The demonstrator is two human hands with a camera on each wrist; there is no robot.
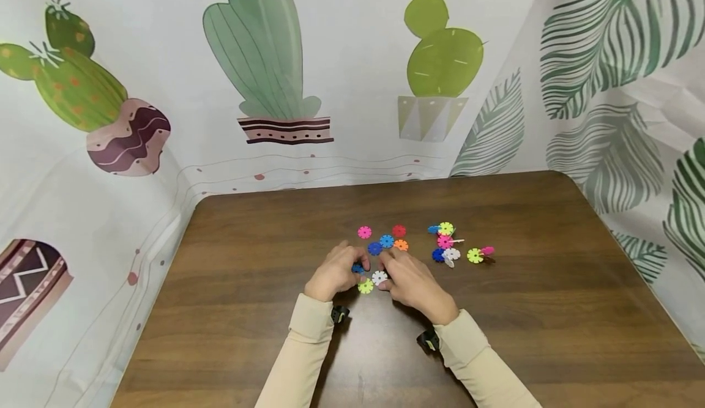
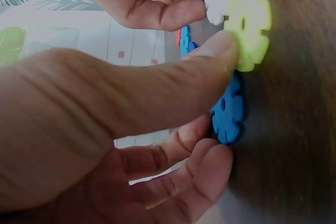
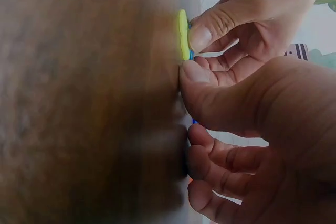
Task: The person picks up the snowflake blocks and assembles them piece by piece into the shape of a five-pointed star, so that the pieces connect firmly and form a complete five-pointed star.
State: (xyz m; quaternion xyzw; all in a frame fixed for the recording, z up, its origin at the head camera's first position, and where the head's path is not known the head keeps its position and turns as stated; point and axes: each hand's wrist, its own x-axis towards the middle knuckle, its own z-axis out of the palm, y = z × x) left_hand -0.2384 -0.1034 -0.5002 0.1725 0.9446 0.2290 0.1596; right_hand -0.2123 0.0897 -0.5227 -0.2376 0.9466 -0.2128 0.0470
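Observation:
Both hands are at the table, close together, among notched plastic snowflake discs. My left hand (image 1: 336, 271) pinches a blue snowflake disc (image 2: 224, 111) edge to edge between thumb and fingertips. The left thumb also lies against a yellow-green snowflake disc (image 2: 249, 24) beside it. My right hand (image 1: 413, 278) holds a white snowflake disc (image 1: 379, 278) between thumb and index finger, low at the tabletop. In the right wrist view the right fingers largely hide that white disc, while the yellow-green one shows edge-on near the left thumb.
Beyond the hands lie loose discs: pink (image 1: 365, 232), red (image 1: 399, 230), light blue (image 1: 387, 241), dark blue (image 1: 374, 248) and orange (image 1: 401, 245). To the right are joined clusters, one multicoloured (image 1: 445, 241) and one yellow-green with pink (image 1: 475, 255). The brown table (image 1: 248, 347) meets a printed backdrop.

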